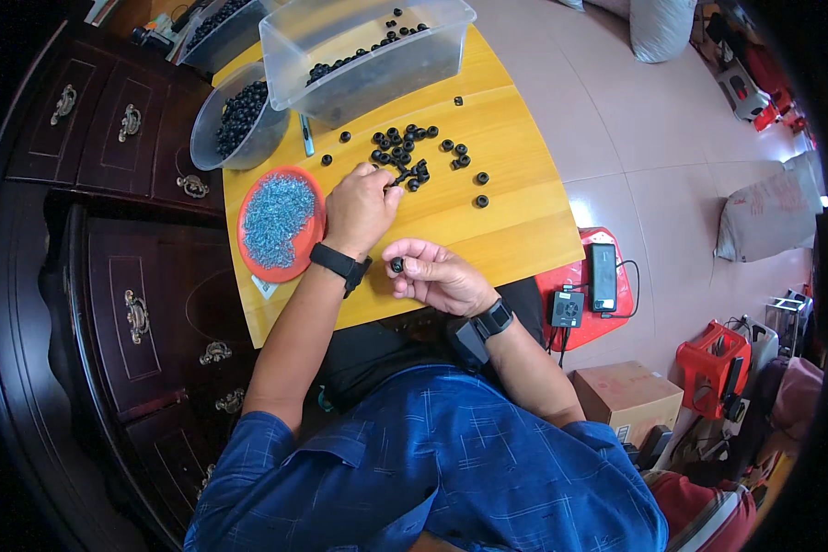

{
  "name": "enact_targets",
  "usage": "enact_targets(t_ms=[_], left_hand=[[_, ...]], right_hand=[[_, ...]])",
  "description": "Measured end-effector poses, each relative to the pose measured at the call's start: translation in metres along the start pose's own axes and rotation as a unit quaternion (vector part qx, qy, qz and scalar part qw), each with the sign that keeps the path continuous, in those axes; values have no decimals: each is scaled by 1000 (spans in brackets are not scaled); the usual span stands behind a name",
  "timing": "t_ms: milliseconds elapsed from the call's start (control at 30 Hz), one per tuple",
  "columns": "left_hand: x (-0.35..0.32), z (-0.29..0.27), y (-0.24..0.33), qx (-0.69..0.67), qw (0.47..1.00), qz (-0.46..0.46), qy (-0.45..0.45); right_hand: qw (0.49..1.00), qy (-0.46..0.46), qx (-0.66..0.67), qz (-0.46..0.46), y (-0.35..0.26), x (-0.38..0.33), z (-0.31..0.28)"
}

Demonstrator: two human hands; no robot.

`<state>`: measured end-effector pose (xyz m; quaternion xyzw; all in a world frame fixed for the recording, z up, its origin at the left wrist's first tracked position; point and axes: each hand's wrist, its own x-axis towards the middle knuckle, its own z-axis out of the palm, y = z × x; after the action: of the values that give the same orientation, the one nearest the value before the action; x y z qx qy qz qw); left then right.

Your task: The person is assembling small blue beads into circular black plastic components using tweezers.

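My left hand reaches over the yellow table to a loose group of small black round parts. Its thumb and index finger are closed on one of them at the group's near edge, which the fingers partly cover. Closer to my body, my right hand is turned palm up. A small black round part with a hole is pinched between its thumb and fingers. Just left of my left hand lies a red-orange dish heaped with small shiny bluish pieces, too small to name.
Along the far side stand a large clear bin and a round tub, both holding black parts. A slim cutter-like tool lies beside the tub. Dark drawers border the left. A red stool carries a black device.
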<state>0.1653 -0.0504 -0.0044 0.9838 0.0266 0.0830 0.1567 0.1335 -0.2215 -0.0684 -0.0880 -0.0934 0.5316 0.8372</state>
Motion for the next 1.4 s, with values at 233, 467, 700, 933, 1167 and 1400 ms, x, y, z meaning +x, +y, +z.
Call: enact_targets(t_ms=[233, 467, 700, 933, 1167, 1400], left_hand=[[-12, -7, 1, -102, 992, 13, 79], [-71, -49, 12, -311, 947, -62, 56], [-113, -60, 24, -346, 935, -37, 68], [-126, -57, 25, -392, 917, -43, 57], [-120, -54, 26, -374, 923, -18, 85], [-118, -51, 25, -381, 922, -21, 69]], right_hand=[[1000, -21, 3, -9, 3, 1, -3], [1000, 1, 6, -19, 1, 1, -3], [999, 16, -15, -44, 8, -1, 1], [997, 46, -38, -54, 13, 0, 7], [998, 28, -28, -49, 15, -2, 8], [997, 43, -36, -54, 16, 1, 7]])
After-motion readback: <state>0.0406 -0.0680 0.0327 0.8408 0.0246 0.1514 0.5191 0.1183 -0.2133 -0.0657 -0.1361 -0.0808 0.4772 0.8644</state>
